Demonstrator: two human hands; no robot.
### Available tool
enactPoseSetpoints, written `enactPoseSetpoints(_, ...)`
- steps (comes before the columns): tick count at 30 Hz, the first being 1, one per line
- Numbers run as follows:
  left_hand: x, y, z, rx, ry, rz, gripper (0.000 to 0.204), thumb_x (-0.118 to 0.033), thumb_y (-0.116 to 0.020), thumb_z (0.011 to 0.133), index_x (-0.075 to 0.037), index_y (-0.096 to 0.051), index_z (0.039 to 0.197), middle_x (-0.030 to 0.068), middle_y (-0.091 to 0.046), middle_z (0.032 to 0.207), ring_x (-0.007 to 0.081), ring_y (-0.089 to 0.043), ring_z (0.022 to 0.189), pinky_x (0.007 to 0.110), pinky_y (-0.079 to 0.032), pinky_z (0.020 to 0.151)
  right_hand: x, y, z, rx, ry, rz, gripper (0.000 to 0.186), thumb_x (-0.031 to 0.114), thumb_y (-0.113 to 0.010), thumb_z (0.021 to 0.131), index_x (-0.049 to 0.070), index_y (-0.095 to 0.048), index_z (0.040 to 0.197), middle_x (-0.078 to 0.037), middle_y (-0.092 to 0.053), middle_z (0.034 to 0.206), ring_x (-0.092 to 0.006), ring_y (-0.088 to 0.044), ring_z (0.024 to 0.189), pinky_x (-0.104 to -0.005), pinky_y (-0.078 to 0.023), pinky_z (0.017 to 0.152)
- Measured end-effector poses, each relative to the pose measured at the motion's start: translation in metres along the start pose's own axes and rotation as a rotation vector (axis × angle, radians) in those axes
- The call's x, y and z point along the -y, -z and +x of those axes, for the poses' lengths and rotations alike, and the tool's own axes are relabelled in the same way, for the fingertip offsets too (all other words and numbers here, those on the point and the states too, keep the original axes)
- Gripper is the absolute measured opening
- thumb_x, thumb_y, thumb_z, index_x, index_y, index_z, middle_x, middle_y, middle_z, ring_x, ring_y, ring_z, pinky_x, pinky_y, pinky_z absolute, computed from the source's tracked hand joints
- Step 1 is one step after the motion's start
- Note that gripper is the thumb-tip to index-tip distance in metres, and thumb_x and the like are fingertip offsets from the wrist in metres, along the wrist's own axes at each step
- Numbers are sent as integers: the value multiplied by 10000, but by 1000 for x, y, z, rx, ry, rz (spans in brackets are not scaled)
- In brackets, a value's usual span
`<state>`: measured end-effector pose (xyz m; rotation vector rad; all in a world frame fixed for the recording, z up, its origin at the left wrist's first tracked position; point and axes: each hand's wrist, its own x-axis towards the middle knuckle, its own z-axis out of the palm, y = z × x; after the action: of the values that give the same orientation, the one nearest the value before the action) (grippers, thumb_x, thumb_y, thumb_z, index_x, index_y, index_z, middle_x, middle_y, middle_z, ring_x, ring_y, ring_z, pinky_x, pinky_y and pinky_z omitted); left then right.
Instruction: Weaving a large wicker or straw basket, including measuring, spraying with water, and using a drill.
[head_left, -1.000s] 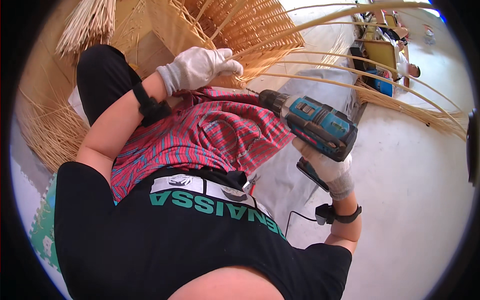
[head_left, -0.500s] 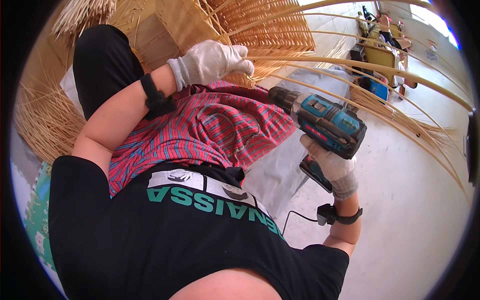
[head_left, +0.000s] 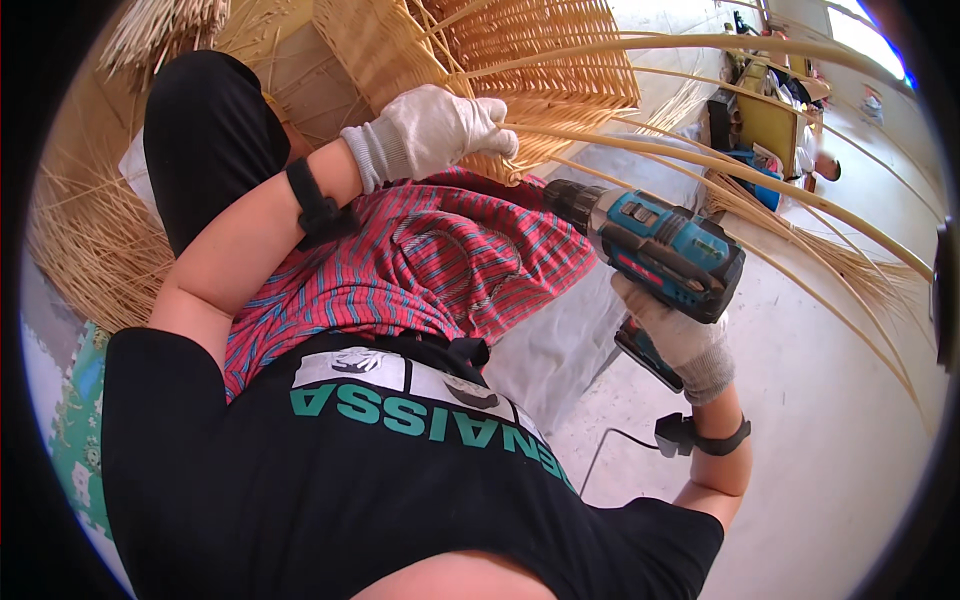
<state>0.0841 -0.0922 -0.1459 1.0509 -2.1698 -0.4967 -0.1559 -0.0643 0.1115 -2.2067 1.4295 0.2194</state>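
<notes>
A woven wicker basket (head_left: 540,70) lies tilted at the top middle, with long rattan canes (head_left: 660,150) running out of it to the right. My left hand (head_left: 440,130), in a white knit glove, is closed on the basket's near edge where a thick cane starts. Its fingertips partly cover that spot. A blue and black cordless drill (head_left: 672,245) is gripped in my gloved right hand (head_left: 675,325), its chuck pointing left toward the basket corner. The chuck tip sits just right of my left fingers, apart from them. Whether a bit is fitted I cannot tell.
A red striped cloth (head_left: 430,260) covers my lap. Loose cane piles (head_left: 95,235) lie at the left, with a cut bundle (head_left: 165,30) above. Another cane bundle (head_left: 850,255) is on the floor at right. A person (head_left: 822,165) is in the far right background.
My right hand and the drill have shifted slightly right and down. My left hand has moved slightly right, still on the basket edge. The thick cane's far end sits a little lower.
</notes>
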Motion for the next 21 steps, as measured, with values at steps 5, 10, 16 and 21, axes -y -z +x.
enactPoseSetpoints(5, -3, -2, 4, 18, 39, -83, 115, -216, -566, 958, -197, -650, 1035, 36, -605, 869, 229, -646, 611, 380, -529, 570, -7, -1, -2, -27, 115, -172, 326, 148, -800, 838, 89, -733, 1152, -102, -749, 1031, -220, -728, 921, -346, -582, 824)
enactPoseSetpoints(10, -6, 0, 7, 84, 108, -130, 180, -159, -593, 908, -215, -666, 1063, 18, -599, 961, 227, -652, 627, 376, -539, 571, -14, 0, 0, 8, 84, -95, 310, 141, -793, 846, 107, -735, 1148, -100, -744, 1073, -248, -726, 977, -362, -580, 860)
enactPoseSetpoints(16, -5, 2, 7, 72, 15, 53, 192, -164, -604, 909, -231, -680, 1072, 11, -613, 966, 246, -676, 725, 382, -540, 582, -10, 3, 8, 49, -19, -42, 301, 137, -786, 853, 110, -737, 1149, -88, -743, 1098, -235, -718, 1011, -364, -576, 876)
enactPoseSetpoints(21, -7, 2, 7, 40, 35, 28, 172, -201, -595, 937, -231, -682, 1082, 14, -609, 949, 249, -677, 730, 379, -544, 590, -7, 3, 14, 51, 37, -79, 310, 164, -782, 863, 122, -741, 1167, -91, -740, 1119, -230, -716, 1004, -372, -572, 888)
